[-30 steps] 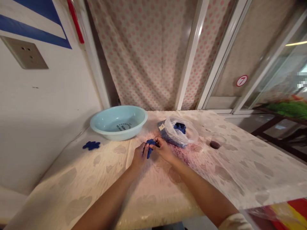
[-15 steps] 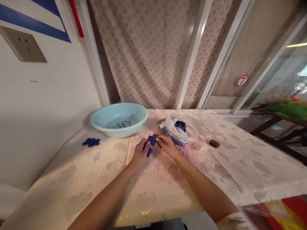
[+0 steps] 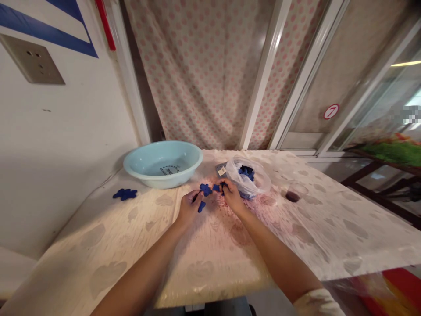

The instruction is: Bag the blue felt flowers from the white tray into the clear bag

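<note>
A cloth-covered bench [image 3: 210, 267] is seen with a pale blue plastic basin [image 3: 163, 179] at its far edge. Small blue cut-outs [image 3: 205, 189] are held up between the hands, near the middle of the far edge. One is pinched shut in the grip of the right hand [image 3: 233, 196]; whether the left hand [image 3: 190, 207] is gripping anything cannot be told (its fingers are curled over a dark sliver). A slipped pinch could let a piece be dropped beside the plastic bag [image 3: 248, 177].

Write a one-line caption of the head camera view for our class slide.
The left hand and right hand handle small blue pieces beside a clear plastic bag and pale blue basin on a patterned tablecloth.
</note>
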Motion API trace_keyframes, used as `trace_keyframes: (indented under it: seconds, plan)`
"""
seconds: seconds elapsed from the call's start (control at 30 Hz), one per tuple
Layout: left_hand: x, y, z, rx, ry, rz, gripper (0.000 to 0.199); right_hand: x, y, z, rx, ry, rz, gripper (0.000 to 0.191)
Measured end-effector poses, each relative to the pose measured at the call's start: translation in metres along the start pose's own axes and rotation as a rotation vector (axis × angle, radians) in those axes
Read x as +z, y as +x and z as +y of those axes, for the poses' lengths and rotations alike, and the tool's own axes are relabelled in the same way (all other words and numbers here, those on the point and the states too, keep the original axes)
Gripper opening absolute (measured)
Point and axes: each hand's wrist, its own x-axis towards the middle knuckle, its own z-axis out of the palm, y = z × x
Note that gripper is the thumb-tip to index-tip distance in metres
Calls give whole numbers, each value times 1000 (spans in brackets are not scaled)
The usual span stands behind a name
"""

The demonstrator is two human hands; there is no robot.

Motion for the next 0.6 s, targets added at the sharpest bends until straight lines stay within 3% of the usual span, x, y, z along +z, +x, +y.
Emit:
trace_keyframes:
  seconds: [0.2, 0.43, 0.6]
  plan:
    - [1, -2, 6, 9, -2, -50, 32, 7, -9, -13, -22, -29, -82, 16]
    - [2, -4, 6, -28, -8, -93, 30, 5, -10, -17, -5, -42, -253, 27]
    - [1, -1, -1, -105, -71, -49, 38, 4, -6, -10, -75, -61, -211, 24]
